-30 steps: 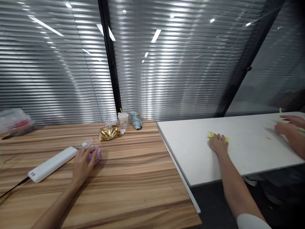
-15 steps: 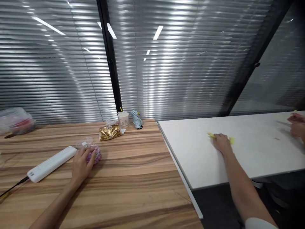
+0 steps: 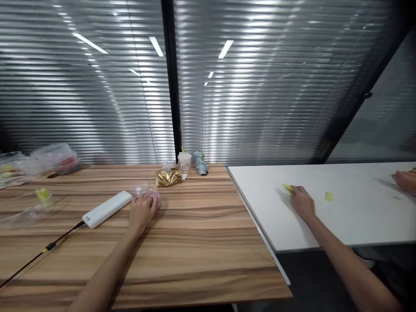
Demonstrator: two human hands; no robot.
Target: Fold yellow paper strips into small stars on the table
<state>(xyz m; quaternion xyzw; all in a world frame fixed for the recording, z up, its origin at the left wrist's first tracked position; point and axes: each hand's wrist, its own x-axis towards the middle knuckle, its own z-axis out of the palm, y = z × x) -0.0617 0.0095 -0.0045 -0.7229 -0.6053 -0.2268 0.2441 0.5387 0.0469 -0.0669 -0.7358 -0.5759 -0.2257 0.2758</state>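
Left hand (image 3: 141, 212) curled on pink bundle (image 3: 155, 201), grip unclear. Right hand (image 3: 302, 203) lies flat, unclenched, beside yellow scrap (image 3: 287, 187) on white counter (image 3: 357, 225). Risk: hand movement could brush the light scrap aside.

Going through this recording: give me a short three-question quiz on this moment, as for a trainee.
1. True or false: the left hand lies over a pink bundle on the wooden table.
2. Multiple choice: what stands just right of the gold foil packet? A) a small white cup B) a stapler
3. Fill in the blank: a loose yellow scrap lies on the white board, to the ___ of the right hand.

Key: 1 true; 2 A; 3 right.
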